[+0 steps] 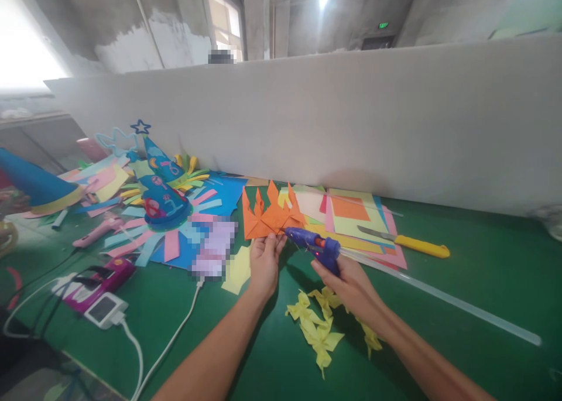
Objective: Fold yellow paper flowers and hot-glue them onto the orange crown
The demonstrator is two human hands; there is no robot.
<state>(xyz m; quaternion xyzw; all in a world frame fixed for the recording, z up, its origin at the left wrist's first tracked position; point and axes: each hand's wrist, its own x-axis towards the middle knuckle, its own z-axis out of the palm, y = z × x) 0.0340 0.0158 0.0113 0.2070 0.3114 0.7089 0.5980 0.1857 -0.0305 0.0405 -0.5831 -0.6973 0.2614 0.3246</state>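
My left hand (266, 266) pinches the lower edge of an orange folded-paper crown (272, 216), whose points stand upward. In my right hand (351, 284) is a blue hot glue gun (314, 243), its nozzle touching or very close to the crown's lower front. A small red light glows on the gun. From its rear a long clear glue stick (465, 304) runs out to the right. Several yellow folded-paper flowers (318, 331) lie on the green table below my hands, one partly hidden by my right forearm.
Behind lie coloured paper sheets (364, 193) and a yellow-handled knife (421, 246). At left are decorated blue cone hats (162, 202), a phone (215, 246) on a white cable, a pink glue gun (99, 231) and a purple power strip (105, 284). A white partition (351, 114) borders the table.
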